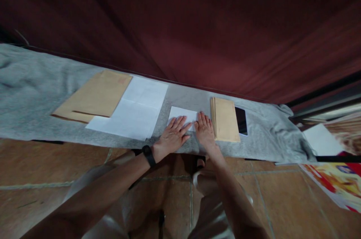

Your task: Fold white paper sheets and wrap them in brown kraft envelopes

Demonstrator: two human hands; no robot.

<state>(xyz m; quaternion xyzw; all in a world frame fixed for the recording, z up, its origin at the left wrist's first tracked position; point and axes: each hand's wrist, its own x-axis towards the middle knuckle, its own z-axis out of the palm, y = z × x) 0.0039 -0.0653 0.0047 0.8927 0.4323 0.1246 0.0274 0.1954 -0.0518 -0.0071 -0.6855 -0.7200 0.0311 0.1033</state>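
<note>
Both hands are lying flat, fingers stretched out and gripping nothing, on a small folded white paper sheet (182, 113). The left hand (173, 133), with a black wristwatch (148, 155) sitting on its wrist, is covering the sheet's near left part. The right hand (205, 130) is pressing its right edge, close beside the left. The sheet is lying on the grey cloth-covered desk (28, 96), just left of a stack of small tan paper envelopes (225, 124). A black flat phone (241, 120) is resting against that stack's right side. Further left, large white paper sheets (135, 113) are lying beside big brown paper envelopes (96, 96). A dark red curtain (197, 24) is hanging behind.
</note>
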